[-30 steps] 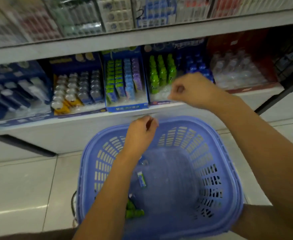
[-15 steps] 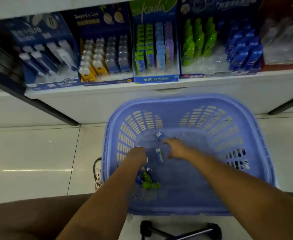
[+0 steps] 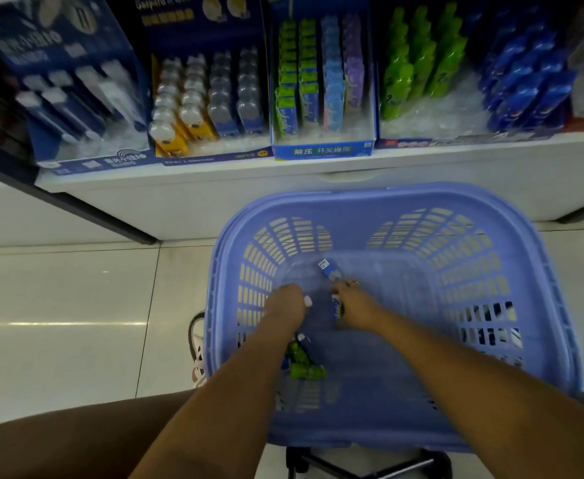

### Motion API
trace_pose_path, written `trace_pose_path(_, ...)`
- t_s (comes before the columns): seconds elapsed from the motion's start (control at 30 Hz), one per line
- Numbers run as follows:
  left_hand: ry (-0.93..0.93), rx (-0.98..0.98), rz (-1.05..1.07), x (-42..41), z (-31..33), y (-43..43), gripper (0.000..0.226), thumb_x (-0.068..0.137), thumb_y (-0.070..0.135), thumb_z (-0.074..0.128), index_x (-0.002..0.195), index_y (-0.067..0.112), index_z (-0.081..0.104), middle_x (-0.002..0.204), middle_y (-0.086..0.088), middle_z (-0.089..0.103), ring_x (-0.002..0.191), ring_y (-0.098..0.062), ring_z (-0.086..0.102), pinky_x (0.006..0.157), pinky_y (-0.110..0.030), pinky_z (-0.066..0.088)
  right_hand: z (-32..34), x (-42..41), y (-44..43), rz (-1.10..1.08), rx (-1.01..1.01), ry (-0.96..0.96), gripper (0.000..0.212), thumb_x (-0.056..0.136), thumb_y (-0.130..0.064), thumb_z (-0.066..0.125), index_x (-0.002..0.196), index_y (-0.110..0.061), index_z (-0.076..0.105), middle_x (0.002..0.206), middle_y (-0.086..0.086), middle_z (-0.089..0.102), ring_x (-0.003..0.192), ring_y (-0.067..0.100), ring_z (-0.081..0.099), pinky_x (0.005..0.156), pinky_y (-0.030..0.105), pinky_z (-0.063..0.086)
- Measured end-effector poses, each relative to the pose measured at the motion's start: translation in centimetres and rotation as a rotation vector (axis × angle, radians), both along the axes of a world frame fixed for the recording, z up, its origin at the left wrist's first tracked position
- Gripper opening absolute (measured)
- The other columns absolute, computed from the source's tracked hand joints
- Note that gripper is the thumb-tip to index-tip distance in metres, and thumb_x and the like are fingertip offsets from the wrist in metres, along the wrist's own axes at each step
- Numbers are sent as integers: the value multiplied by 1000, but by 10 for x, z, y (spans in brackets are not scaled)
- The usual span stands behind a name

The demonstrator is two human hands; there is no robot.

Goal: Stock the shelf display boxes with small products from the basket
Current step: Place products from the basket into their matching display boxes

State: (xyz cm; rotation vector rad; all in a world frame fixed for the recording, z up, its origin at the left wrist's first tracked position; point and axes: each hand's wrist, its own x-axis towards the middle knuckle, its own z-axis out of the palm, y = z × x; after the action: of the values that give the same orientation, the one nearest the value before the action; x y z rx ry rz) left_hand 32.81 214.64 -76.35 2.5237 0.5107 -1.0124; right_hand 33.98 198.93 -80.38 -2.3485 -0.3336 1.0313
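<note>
Blue and small, the pack (image 3: 335, 308) sat in our right hand (image 3: 354, 304), low on the basket floor, with the fingers curled round it. Half a second before, it had lain loose between our two hands. A second before, the right hand had been up at the shelf (image 3: 214, 181). So one placing was done and we had come back down for more stock; we judged this pack the next thing to go up.

A second pack (image 3: 328, 269) lay just beyond the right fingertips, untouched. Our left hand (image 3: 285, 305) was near the right, knuckles up, with a white bit (image 3: 307, 301) showing at its edge. Whether those fingers gripped anything we could not tell. Green bottles (image 3: 302, 366) lay by the left forearm, and little else showed in the basket (image 3: 404, 198).

On the shelf, the middle box (image 3: 321, 151) read 解压 开关橡皮 on its front lip. The left box (image 3: 180, 29) beside it carried what looked like "Gaspard et Lisa" across its top. Print on the packs themselves was too blurred for us to read.
</note>
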Motion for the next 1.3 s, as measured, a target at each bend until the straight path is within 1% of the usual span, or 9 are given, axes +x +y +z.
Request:
trace_pose_path(0.1,-50,-216,171,15,17,-4,18,92,15,52,80,5,61,86,-15,63,76,-26,58,72,-32,44,22,12,-9,-325,285,245,43,73,1,75,112,-2,57,95,10,63,85,20,62,83,38,54)
trace_pose_path(0.2,-14,-588,528,29,38,-13,23,93,10,50,71,8,52,66,-11,47,52,-20,53,60,-32,45,50,20,-20,-628,567,425,54,73,16,68,120,-2,51,92,2,58,77,9,60,76,23,54)
trace_pose_path(0.37,-81,-804,545,27,75,-15,25,84,32,70,73,14,56,49,3,34,42,-10,32,48,-25,31,114,37,-24,-308,437,82,70,67,15,74,125,-9,45,112,4,49,72,12,55,77,34,49)
trace_pose_path(0.5,-213,-940,610,27,103,-8,30,82,26,73,65,17,49,41,9,30,36,-8,26,41,-22,25,164,44,-12,-59,274,-210,72,68,4,73,127,-26,46,116,4,46,76,19,57,77,35,53)
trace_pose_path(0.8,-587,-1158,732,44,165,6,26,89,24,63,67,18,50,49,8,29,44,-10,25,43,-20,27,219,54,24,-777,815,-152,16,86,-7,65,101,-12,64,80,2,69,61,10,66,68,21,56)
trace_pose_path(0.9,-679,-1133,686,46,176,7,24,91,32,60,76,14,61,49,11,32,44,-7,30,43,-19,31,236,66,33,-835,781,-399,16,93,-7,54,87,-20,61,84,-5,64,61,7,65,63,19,55)
trace_pose_path(1.03,-560,-1251,796,55,186,17,44,98,46,39,89,15,68,54,7,42,42,-6,35,39,-19,29,267,97,26,-638,564,-783,11,90,-12,59,96,-21,55,84,-11,59,71,14,64,67,25,53)
trace_pose_path(1.17,-466,-1443,913,60,190,28,48,101,39,31,92,8,67,52,5,47,41,-6,36,37,-18,25,283,121,30,-355,293,-882,15,85,-14,67,100,-15,66,86,-3,62,68,6,58,70,11,46)
trace_pose_path(1.3,-459,-1516,923,60,191,32,41,100,34,35,94,7,66,54,5,47,42,-6,37,36,-17,26,287,135,36,-132,106,-959,20,84,-17,68,104,-14,68,96,6,69,80,13,57,75,23,43)
